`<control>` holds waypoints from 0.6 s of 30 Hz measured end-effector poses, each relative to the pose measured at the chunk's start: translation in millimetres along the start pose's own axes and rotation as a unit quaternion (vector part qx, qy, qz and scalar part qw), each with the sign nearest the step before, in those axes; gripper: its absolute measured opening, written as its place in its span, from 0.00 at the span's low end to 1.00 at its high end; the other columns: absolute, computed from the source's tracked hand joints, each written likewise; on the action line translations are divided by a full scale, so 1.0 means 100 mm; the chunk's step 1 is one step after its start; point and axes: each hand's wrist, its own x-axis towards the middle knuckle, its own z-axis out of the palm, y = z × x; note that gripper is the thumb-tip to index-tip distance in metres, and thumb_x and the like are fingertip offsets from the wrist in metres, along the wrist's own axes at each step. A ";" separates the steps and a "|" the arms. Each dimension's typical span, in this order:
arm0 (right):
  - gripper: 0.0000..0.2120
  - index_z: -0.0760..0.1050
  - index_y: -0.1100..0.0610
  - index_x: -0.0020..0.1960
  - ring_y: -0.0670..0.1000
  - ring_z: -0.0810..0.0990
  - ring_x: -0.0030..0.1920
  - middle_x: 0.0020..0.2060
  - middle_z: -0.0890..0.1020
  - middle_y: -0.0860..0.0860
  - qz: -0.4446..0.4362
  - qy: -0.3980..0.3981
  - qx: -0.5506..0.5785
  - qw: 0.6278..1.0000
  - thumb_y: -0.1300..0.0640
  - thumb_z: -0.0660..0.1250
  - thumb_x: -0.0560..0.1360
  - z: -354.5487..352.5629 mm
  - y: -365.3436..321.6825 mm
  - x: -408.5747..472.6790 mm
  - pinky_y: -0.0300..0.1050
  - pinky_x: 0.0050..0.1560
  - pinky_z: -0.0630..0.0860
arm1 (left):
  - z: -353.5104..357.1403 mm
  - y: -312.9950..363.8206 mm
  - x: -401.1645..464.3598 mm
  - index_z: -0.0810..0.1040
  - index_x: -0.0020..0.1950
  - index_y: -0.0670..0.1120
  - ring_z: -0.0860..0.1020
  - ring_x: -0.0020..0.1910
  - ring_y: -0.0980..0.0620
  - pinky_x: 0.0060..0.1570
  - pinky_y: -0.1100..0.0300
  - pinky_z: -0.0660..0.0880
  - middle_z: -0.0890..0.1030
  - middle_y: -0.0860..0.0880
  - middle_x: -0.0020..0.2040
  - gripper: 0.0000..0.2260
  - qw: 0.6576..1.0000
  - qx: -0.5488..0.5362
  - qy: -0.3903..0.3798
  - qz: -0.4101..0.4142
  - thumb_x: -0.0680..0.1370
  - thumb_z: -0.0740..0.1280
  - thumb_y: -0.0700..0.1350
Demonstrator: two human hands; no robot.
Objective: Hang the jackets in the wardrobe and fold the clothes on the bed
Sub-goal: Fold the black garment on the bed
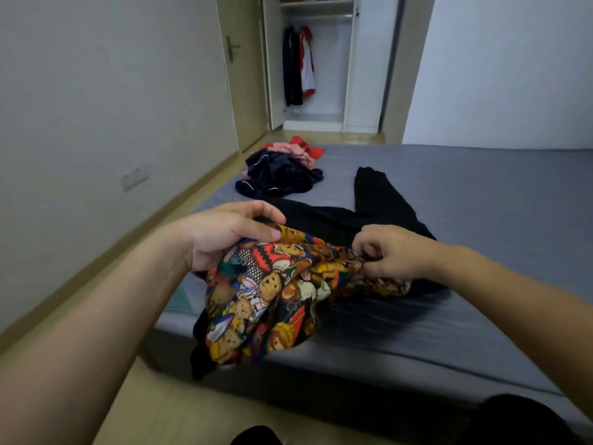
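Note:
A colourful teddy-bear print garment (272,297) hangs over the near corner of the grey bed (481,220). My left hand (224,232) grips its top left edge, fingers curled over the cloth. My right hand (394,252) pinches its right edge. Beneath and behind it black trousers (375,200) lie spread flat on the bed. A pile of clothes, dark navy (276,178) with pink and red pieces (298,149), sits at the far left corner. Two jackets, one dark (291,65) and one red and white (307,62), hang in the open wardrobe (321,120).
A closed door (244,75) stands left of the wardrobe. A wall with a socket (134,178) runs along the left, with a narrow strip of wooden floor (160,406) between it and the bed. Dark shapes show at the bottom edge of the frame.

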 end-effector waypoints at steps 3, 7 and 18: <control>0.21 0.72 0.36 0.57 0.40 0.72 0.56 0.54 0.74 0.38 0.021 -0.070 0.116 0.991 0.44 0.75 0.67 -0.05 -0.16 0.09 0.38 0.53 0.71 | 0.02 0.22 0.05 0.76 0.54 0.46 0.82 0.37 0.48 0.34 0.58 0.80 0.82 0.42 0.42 0.09 0.995 0.097 0.030 0.025 0.76 0.69 0.36; 0.08 0.79 0.44 0.50 0.43 0.79 0.52 0.51 0.80 0.42 -0.018 -0.052 0.157 0.986 0.46 0.73 0.72 -0.04 -0.36 0.27 0.47 0.56 0.77 | 0.02 0.47 0.10 0.75 0.58 0.48 0.83 0.44 0.47 0.45 0.52 0.81 0.82 0.45 0.50 0.17 0.975 0.216 0.039 0.033 0.72 0.76 0.43; 0.20 0.71 0.44 0.62 0.46 0.81 0.53 0.55 0.81 0.47 0.101 -0.101 0.209 0.968 0.55 0.73 0.73 -0.48 -0.44 0.24 0.37 0.50 0.73 | -0.43 0.72 -0.16 0.80 0.42 0.49 0.76 0.37 0.55 0.36 0.60 0.70 0.81 0.52 0.39 0.06 0.794 0.584 0.169 0.012 0.69 0.76 0.46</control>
